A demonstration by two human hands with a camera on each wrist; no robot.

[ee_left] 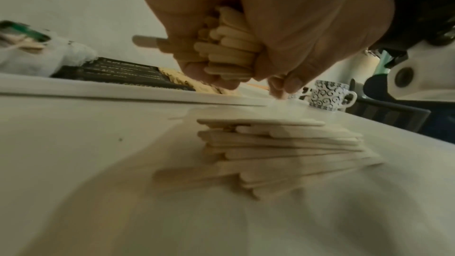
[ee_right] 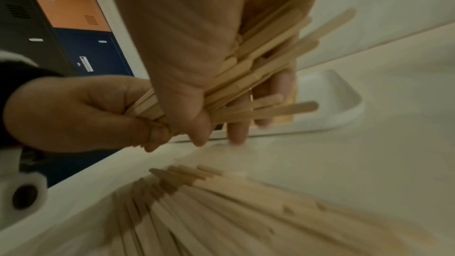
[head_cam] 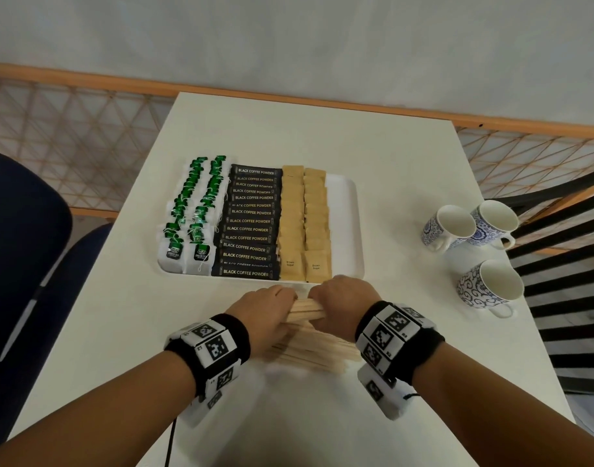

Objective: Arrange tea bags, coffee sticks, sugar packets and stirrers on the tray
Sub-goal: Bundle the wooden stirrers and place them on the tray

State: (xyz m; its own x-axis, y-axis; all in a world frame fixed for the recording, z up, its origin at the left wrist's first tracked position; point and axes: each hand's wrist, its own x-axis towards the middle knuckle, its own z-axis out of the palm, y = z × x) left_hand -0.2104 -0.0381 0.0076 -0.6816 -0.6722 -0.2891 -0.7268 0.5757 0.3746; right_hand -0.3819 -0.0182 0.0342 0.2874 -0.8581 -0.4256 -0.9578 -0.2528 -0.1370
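Table: the white table (head_cam: 406, 170) carries everything, reaching ahead of both hands.
Tray: the white tray (head_cam: 346, 224) lies just beyond the knuckles; its strip ahead of the right hand is bare.
Coffee sticks: a column of black coffee sticks (head_cam: 250, 221) lies in the tray, ahead of the left hand.
Tea bags: two columns of green-tagged tea bags (head_cam: 194, 214) lie beyond the coffee, ahead-left of the left hand.
Sugar packets: two columns of brown sugar packets (head_cam: 304, 224) lie ahead of the gap between the hands.
Mugs: three blue-patterned mugs (head_cam: 491, 284) stand well to the right of the right hand.
Loose stirrers: a loose pile of stirrers (head_cam: 316, 352) lies on the table under and between the wrists.
Bundle: a bundle of stirrers (head_cam: 304, 310) spans from hand to hand, above the pile.
Left hand: the left hand (head_cam: 263, 306) is clamped round the bundle's left end.
Right hand: the right hand (head_cam: 342, 298) curls round its right end; stick tips fan out past the fingers (ee_right: 236, 131).
In the way: both hands hide the tray's near rim.
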